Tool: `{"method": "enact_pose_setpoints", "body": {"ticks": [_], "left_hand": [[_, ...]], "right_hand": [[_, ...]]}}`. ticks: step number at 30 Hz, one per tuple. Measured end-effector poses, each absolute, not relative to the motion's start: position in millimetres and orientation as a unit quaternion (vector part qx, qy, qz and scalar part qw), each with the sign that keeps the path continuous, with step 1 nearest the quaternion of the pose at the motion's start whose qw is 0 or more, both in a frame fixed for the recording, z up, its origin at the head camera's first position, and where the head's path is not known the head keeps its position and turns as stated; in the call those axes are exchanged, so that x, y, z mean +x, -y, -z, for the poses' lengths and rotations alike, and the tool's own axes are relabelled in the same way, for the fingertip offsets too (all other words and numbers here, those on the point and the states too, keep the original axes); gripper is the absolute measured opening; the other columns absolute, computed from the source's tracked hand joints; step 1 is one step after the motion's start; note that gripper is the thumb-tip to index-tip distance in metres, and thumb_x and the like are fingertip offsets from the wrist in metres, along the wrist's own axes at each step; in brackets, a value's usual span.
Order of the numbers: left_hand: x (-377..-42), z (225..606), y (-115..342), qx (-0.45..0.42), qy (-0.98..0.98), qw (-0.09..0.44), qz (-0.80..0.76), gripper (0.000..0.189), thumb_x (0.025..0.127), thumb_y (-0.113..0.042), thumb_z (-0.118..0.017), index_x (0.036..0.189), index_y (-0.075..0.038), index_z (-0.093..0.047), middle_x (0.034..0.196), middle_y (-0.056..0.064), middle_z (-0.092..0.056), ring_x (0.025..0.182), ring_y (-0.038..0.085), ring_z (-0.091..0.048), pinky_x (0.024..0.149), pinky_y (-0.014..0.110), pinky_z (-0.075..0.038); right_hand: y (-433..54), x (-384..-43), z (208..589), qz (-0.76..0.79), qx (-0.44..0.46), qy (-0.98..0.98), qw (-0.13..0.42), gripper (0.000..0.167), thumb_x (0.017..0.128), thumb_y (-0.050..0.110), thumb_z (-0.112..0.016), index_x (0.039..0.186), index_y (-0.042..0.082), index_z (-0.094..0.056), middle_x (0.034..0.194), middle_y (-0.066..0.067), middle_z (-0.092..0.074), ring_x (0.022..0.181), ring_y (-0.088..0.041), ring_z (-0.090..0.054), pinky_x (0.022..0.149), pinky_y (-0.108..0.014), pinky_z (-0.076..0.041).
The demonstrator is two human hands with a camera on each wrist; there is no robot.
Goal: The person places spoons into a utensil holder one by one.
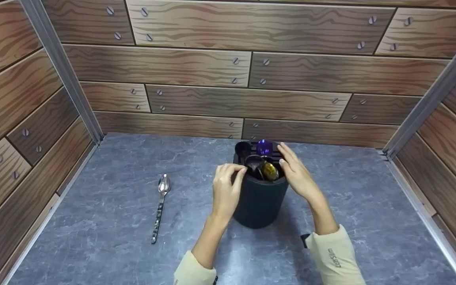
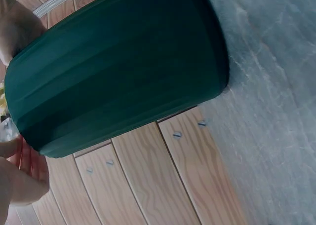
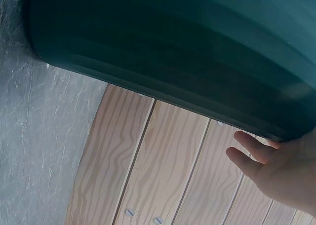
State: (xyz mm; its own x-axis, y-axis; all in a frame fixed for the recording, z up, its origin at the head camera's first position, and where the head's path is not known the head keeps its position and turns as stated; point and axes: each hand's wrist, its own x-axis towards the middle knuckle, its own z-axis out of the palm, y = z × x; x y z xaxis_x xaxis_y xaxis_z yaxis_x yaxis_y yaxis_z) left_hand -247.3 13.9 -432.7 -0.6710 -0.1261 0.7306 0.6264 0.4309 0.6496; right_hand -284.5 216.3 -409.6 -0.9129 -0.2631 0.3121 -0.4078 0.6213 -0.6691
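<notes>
A dark green utensil holder (image 1: 257, 202) stands upright on the table, with several utensil heads showing at its top. My left hand (image 1: 226, 188) is at its near left rim, thumb and forefinger pinching the edge of a dark, shiny spoon (image 1: 254, 160). In the left wrist view a shiny piece of the spoon (image 2: 8, 129) shows beside the fingers (image 2: 32, 161). My right hand (image 1: 299, 174) rests along the right rim with fingers extended. A gold spoon head (image 1: 270, 171) and a purple one (image 1: 265, 147) stick up between the hands.
A metal spoon with a patterned dark handle (image 1: 159, 209) lies on the grey marbled table (image 1: 105, 221), left of the holder. Wood-patterned walls (image 1: 196, 67) enclose the back and both sides, with metal corner strips (image 1: 67, 75).
</notes>
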Motion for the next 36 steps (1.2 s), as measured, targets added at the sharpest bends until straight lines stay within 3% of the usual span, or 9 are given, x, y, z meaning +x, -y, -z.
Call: {"method": "enact_pose_setpoints", "body": {"ticks": [18, 27, 36], "left_hand": [[-252, 459, 26, -0.105, 0.768, 0.396, 0.492, 0.006, 0.084, -0.008, -0.066, 0.081, -0.003, -0.067, 0.08, 0.004, -0.062, 0.076, 0.02, -0.055, 0.07, 0.033, -0.046], [-254, 466, 54, -0.033, 0.811, 0.338, 0.477, 0.007, 0.085, -0.009, -0.066, 0.086, -0.002, -0.066, 0.082, 0.006, -0.062, 0.078, 0.021, -0.056, 0.073, 0.034, -0.046], [-266, 481, 75, 0.035, 0.85, 0.295, 0.434, 0.012, 0.085, -0.014, -0.066, 0.088, -0.002, -0.066, 0.083, 0.009, -0.062, 0.08, 0.027, -0.057, 0.074, 0.04, -0.044]], "right_hand": [[-216, -284, 410, -0.398, 0.186, 0.893, 0.095, 0.044, 0.1, 0.013, -0.035, 0.141, -0.003, -0.03, 0.148, -0.017, -0.021, 0.134, -0.035, -0.016, 0.106, -0.054, -0.002], [-217, -283, 408, -0.394, 0.185, 0.896, 0.086, 0.045, 0.1, 0.014, -0.034, 0.142, -0.003, -0.029, 0.149, -0.016, -0.019, 0.134, -0.034, -0.015, 0.106, -0.052, -0.011], [-216, -283, 409, -0.392, 0.186, 0.896, 0.096, 0.045, 0.1, 0.013, -0.035, 0.141, -0.003, -0.03, 0.148, -0.016, -0.021, 0.134, -0.035, -0.017, 0.106, -0.051, -0.012]]}}
